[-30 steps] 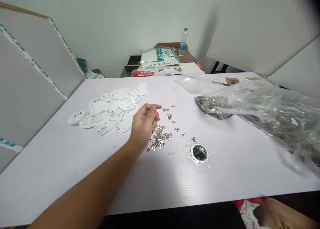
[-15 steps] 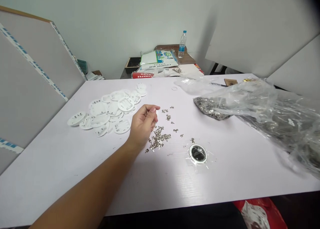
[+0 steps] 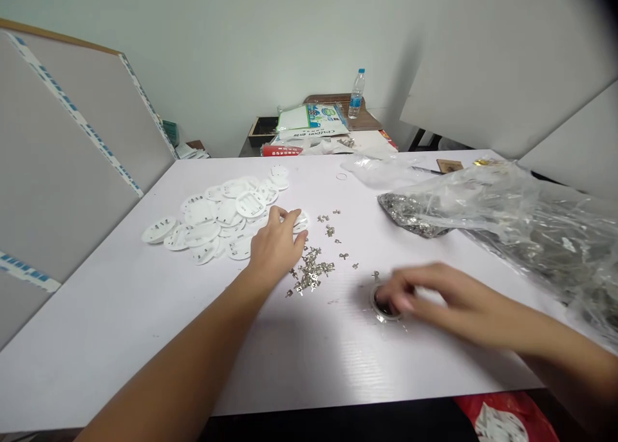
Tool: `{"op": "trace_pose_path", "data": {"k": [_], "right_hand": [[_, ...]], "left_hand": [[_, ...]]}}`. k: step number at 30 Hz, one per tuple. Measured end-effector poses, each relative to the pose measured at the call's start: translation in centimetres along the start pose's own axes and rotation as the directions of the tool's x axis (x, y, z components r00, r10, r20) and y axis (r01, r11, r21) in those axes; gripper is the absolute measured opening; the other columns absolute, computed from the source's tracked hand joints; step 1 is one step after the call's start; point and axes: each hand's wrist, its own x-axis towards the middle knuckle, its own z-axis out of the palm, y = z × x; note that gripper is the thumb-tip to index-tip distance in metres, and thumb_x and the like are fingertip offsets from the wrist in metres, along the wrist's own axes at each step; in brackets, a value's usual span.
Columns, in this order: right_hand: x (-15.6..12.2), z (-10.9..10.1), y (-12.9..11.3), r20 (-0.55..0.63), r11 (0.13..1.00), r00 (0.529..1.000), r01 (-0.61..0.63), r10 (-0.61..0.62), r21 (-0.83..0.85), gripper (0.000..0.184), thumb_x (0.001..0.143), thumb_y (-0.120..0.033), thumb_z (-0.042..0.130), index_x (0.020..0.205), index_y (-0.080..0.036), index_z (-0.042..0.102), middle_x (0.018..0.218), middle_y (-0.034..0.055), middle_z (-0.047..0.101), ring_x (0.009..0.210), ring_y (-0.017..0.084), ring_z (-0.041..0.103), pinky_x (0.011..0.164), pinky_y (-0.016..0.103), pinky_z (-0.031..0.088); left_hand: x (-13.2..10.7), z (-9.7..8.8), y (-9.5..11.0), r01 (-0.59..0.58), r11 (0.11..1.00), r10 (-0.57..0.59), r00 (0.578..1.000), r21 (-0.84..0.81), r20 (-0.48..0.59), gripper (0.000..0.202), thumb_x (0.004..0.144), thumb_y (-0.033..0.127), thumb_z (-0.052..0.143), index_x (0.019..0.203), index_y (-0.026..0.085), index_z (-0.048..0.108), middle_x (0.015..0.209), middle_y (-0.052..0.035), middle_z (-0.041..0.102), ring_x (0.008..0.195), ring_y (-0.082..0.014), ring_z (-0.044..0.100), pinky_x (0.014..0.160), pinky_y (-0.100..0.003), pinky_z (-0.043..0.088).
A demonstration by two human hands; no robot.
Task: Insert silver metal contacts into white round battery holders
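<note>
My left hand [image 3: 277, 244] lies palm down at the right edge of a pile of white plastic discs [image 3: 222, 211]. Its fingertips are closed on one white disc [image 3: 301, 222] just off the pile. A small heap of silver metal clips [image 3: 311, 271] lies right beside that hand. My right hand [image 3: 429, 295] is smeared by motion; its fingertips are over a round metal-rimmed piece [image 3: 382, 309] wrapped in clear film, which they partly hide.
A large clear plastic bag [image 3: 512, 204] spills a dark heap of metal parts [image 3: 410, 209] at the right. Grey boards [image 3: 72, 165] lean at the left. Behind the white table [image 3: 309, 365] stand a cluttered desk and a water bottle [image 3: 356, 94]. A red bag [image 3: 502, 419] sits below the front edge.
My right hand came up from below the table's edge to the round piece. My left hand turned palm down and moved slightly onto a white disc.
</note>
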Motion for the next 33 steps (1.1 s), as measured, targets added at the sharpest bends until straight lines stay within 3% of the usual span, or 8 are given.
{"op": "trace_pose_path", "data": {"k": [5, 12, 16, 20, 22, 25, 29, 33], "right_hand": [[11.9, 0.7, 3.1, -0.234, 0.956, 0.97, -0.001, -0.071, -0.294, 0.019, 0.09, -0.031, 0.058, 0.102, -0.021, 0.067, 0.094, 0.0057, 0.066, 0.079, 0.018, 0.061, 0.071, 0.032, 0.048], [13.6, 3.8, 5.5, -0.39, 0.9, 0.887, 0.06, -0.247, -0.432, 0.023, 0.093, -0.031, 0.05, 0.102, -0.019, 0.068, 0.095, 0.0087, 0.064, 0.088, 0.022, 0.06, 0.076, 0.036, 0.046], [13.3, 3.8, 4.5, -0.42, 0.996, 0.907, 0.058, -0.022, 0.072, 0.029, 0.096, -0.04, 0.048, 0.113, -0.02, 0.06, 0.084, 0.0046, 0.068, 0.073, 0.017, 0.06, 0.073, 0.034, 0.047], [13.1, 3.9, 3.2, -0.322, 0.757, 0.934, 0.095, 0.158, 0.647, 0.038, 0.093, -0.048, 0.053, 0.117, -0.018, 0.055, 0.08, 0.0036, 0.065, 0.068, 0.016, 0.059, 0.064, 0.031, 0.047], [12.9, 3.8, 3.1, -0.275, 0.689, 0.945, 0.082, 0.175, 0.72, 0.04, 0.091, -0.048, 0.057, 0.115, -0.017, 0.055, 0.076, 0.0025, 0.063, 0.064, 0.015, 0.059, 0.06, 0.03, 0.048], [12.9, 3.5, 3.9, -0.306, 0.794, 0.929, 0.025, 0.206, 0.608, 0.033, 0.086, -0.04, 0.064, 0.108, -0.017, 0.057, 0.063, -0.0018, 0.058, 0.055, 0.013, 0.055, 0.056, 0.029, 0.046], [13.4, 2.6, 6.5, -0.58, 0.951, 0.8, 0.039, 0.154, 0.307, 0.022, 0.087, -0.032, 0.058, 0.104, -0.019, 0.059, 0.067, -0.0009, 0.057, 0.06, 0.014, 0.053, 0.056, 0.029, 0.043], [13.8, 1.8, 8.3, -0.707, 0.98, 0.693, 0.004, 0.14, 0.199, 0.018, 0.089, -0.033, 0.051, 0.1, -0.02, 0.058, 0.073, 0.0016, 0.059, 0.065, 0.016, 0.053, 0.059, 0.03, 0.043]], "left_hand": [[0.2, 0.7, -0.4, -0.013, 0.998, 0.012, 1.0, 0.057, 0.015, 0.026, 0.091, 0.037, 0.056, 0.109, 0.022, 0.066, 0.115, -0.0072, 0.056, 0.061, -0.0113, 0.048, 0.053, -0.029, 0.033], [0.2, 0.8, -0.6, -0.116, 0.993, 0.109, 0.967, -0.016, -0.232, 0.015, 0.091, 0.027, 0.057, 0.096, 0.02, 0.069, 0.103, -0.0049, 0.06, 0.055, -0.0084, 0.045, 0.048, -0.028, 0.033], [-0.2, 0.7, 0.2, -0.395, 0.907, 0.307, 0.859, -0.149, -0.409, 0.018, 0.091, 0.018, 0.056, 0.102, 0.02, 0.07, 0.094, -0.0036, 0.059, 0.059, -0.0069, 0.048, 0.049, -0.024, 0.039], [-0.6, 1.0, 1.0, -0.552, 0.804, 0.435, 0.799, -0.221, -0.414, 0.02, 0.091, 0.016, 0.057, 0.107, 0.02, 0.07, 0.089, -0.0025, 0.058, 0.06, -0.0062, 0.048, 0.049, -0.021, 0.04], [-0.7, 1.0, 1.3, -0.567, 0.784, 0.455, 0.802, -0.252, -0.387, 0.023, 0.092, 0.016, 0.057, 0.109, 0.021, 0.07, 0.09, -0.0025, 0.058, 0.061, -0.0062, 0.048, 0.05, -0.021, 0.04], [-0.8, 0.6, 1.6, -0.545, 0.775, 0.455, 0.832, -0.318, -0.318, 0.032, 0.088, 0.031, 0.066, 0.12, 0.026, 0.067, 0.098, -0.0035, 0.057, 0.061, -0.007, 0.046, 0.054, -0.023, 0.043], [-0.7, 0.3, 1.9, -0.337, 0.867, 0.268, 0.936, -0.367, -0.226, 0.032, 0.091, 0.036, 0.062, 0.12, 0.024, 0.066, 0.103, -0.0052, 0.059, 0.062, -0.008, 0.049, 0.057, -0.025, 0.044], [0.0, 1.0, 2.3, -0.124, 0.955, 0.126, 0.992, -0.268, -0.009, 0.02, 0.093, 0.031, 0.056, 0.105, 0.026, 0.071, 0.099, -0.0035, 0.064, 0.075, -0.0145, 0.059, 0.068, -0.031, 0.046]]}}
